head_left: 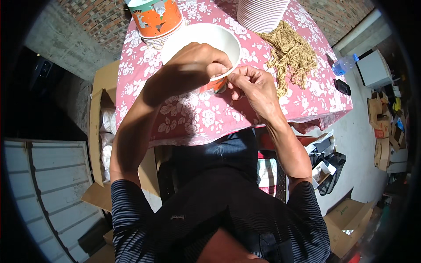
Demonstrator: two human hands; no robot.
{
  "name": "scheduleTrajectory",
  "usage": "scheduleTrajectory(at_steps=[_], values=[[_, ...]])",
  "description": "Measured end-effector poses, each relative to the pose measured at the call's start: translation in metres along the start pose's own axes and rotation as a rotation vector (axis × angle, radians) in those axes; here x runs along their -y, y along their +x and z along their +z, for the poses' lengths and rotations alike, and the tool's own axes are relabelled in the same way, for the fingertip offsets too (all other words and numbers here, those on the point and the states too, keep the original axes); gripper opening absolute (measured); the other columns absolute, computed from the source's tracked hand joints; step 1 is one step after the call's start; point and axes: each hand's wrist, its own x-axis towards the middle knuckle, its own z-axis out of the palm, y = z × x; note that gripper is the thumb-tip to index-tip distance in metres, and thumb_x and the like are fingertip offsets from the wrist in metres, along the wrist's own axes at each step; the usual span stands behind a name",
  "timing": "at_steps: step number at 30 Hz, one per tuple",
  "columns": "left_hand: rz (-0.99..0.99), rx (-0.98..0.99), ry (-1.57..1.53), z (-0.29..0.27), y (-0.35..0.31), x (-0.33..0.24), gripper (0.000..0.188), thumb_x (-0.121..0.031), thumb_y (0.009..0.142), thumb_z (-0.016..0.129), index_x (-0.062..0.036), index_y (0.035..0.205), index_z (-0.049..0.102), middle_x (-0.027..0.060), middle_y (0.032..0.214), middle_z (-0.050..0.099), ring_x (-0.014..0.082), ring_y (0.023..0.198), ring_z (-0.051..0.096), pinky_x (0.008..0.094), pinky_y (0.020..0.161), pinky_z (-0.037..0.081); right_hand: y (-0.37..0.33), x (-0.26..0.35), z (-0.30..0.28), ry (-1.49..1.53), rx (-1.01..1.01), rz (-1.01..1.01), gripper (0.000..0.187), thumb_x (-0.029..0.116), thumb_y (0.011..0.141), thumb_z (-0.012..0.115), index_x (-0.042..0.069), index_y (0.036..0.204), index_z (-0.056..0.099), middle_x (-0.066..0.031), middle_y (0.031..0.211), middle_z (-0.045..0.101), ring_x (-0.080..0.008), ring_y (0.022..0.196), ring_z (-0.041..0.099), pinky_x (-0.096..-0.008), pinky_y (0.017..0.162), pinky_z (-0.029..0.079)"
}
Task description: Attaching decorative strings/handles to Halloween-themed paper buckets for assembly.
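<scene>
A paper bucket (225, 40), white inside and orange printed outside, is tipped on the flowered tablecloth (206, 118) in front of me. My left hand (201, 60) reaches over its opening, fingers curled closed at the near right part of the rim. Just outside that same spot, my right hand (255, 87) has thumb and forefinger pinched together, the other fingers bent. Whatever lies between those fingertips is too small to make out. A loose heap of tan cords (293, 52) lies to the right of the bucket.
Behind the bucket, orange printed buckets (158, 19) stand stacked at left and a tall stack of white-rimmed buckets (263, 14) at right. A plastic bottle (344, 65) and a small black object (342, 87) are by the right table edge. An open cardboard box (97, 131) stands left.
</scene>
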Motion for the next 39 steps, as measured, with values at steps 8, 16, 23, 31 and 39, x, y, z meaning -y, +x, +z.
scheduleTrajectory(at_steps=[8,16,23,31,39], values=[[-0.02,-0.001,0.032,0.008,0.002,-0.007,0.026,-0.02,0.094,0.055,0.0019,0.092,0.069,0.0206,0.076,0.067,0.0367,0.07,0.066,0.0479,0.07,0.05,-0.001,-0.002,-0.004,-0.042,-0.038,-0.115,0.013,0.008,0.1,0.065,-0.004,0.102,0.067,-0.0026,0.074,0.066,-0.0074,0.061,0.06,-0.0235,0.057,0.05],[-0.193,-0.063,-0.052,-0.005,-0.009,-0.001,0.03,-0.025,0.087,0.055,0.0021,0.09,0.068,0.019,0.073,0.066,0.0302,0.066,0.065,0.0434,0.064,0.049,0.004,0.02,-0.008,-0.443,0.029,-0.38,0.027,0.017,0.104,0.064,-0.001,0.122,0.073,-0.0039,0.07,0.061,-0.007,0.063,0.052,-0.0291,0.057,0.044],[-0.18,-0.136,-0.394,-0.022,-0.011,-0.014,0.025,-0.017,0.098,0.059,0.0051,0.101,0.07,0.0088,0.087,0.073,0.0134,0.079,0.067,0.0296,0.074,0.056,0.006,0.033,-0.004,-0.469,0.06,-0.236,0.024,0.02,0.097,0.076,-0.002,0.106,0.079,0.0014,0.066,0.063,-0.0048,0.061,0.05,-0.0269,0.053,0.041],[-0.31,-0.132,-0.376,-0.008,-0.008,-0.008,0.032,-0.016,0.1,0.071,0.0078,0.122,0.069,0.0099,0.103,0.074,0.0106,0.091,0.066,0.0263,0.084,0.055,0.003,0.022,0.006,-0.177,-0.043,-0.192,0.021,0.016,0.101,0.073,-0.003,0.104,0.08,0.0054,0.069,0.063,-0.0001,0.063,0.047,-0.0217,0.053,0.036],[-0.199,-0.417,-0.336,0.021,-0.001,-0.02,0.024,-0.021,0.094,0.076,0.0015,0.1,0.08,0.013,0.088,0.079,0.0136,0.076,0.071,0.03,0.073,0.057,0.0,0.013,0.01,-0.255,-0.067,-0.267,0.019,0.013,0.104,0.068,-0.005,0.107,0.066,0.0054,0.071,0.054,-0.0031,0.065,0.047,-0.0224,0.058,0.041]])
